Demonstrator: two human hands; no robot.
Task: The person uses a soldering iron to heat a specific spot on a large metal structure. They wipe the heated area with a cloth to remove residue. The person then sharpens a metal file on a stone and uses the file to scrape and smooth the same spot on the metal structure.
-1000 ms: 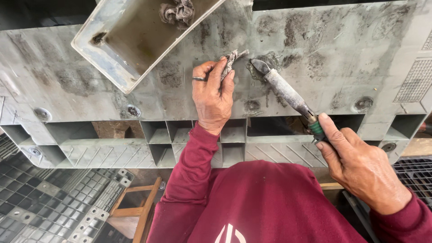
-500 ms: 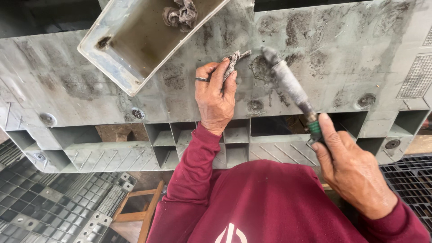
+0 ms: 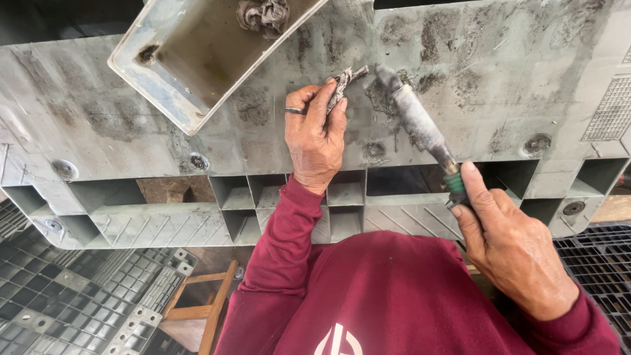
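My left hand, with a ring on one finger, pinches a small grimy scrap of rag against the top of a large grey plastic pallet. My right hand grips the green handle of a long tool with a dirt-caked shaft. Its tip rests on a dark stained patch of the pallet, just right of the rag. Both sleeves are maroon.
A grey plastic tray lies tilted on the pallet at upper left, with a dirty wad of cloth inside. Black grid pallets lie lower left and at the right edge. A wooden stool frame stands below.
The tool tip has shifted left toward the rag and now lies steeper. My left hand has stayed on the same spot. The view has drifted slightly.
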